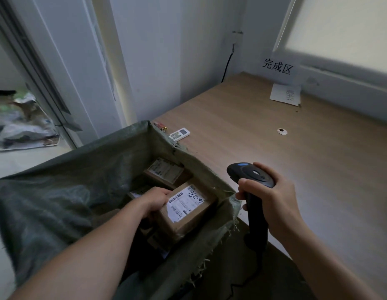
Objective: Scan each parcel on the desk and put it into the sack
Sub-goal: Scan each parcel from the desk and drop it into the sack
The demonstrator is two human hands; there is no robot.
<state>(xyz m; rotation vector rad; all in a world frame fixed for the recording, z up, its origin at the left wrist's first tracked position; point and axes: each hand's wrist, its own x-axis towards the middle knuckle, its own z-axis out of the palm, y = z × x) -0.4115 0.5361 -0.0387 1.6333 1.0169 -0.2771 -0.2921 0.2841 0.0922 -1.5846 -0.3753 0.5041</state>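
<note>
Your left hand (153,202) has its fingers wrapped round the left end of the small cardboard parcel (188,207), already down inside the green woven sack (58,191) — a stiff, light-looking box, so hold it by its edges. Your right hand (274,200) is closed round the scanner (251,176) handle over the desk (274,131) — the sack's soft rim may fold inward

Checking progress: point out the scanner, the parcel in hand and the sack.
scanner (254,174), head view, top of head.
parcel (186,204), head view, label face.
sack (58,191), head view, left inner wall.
</note>
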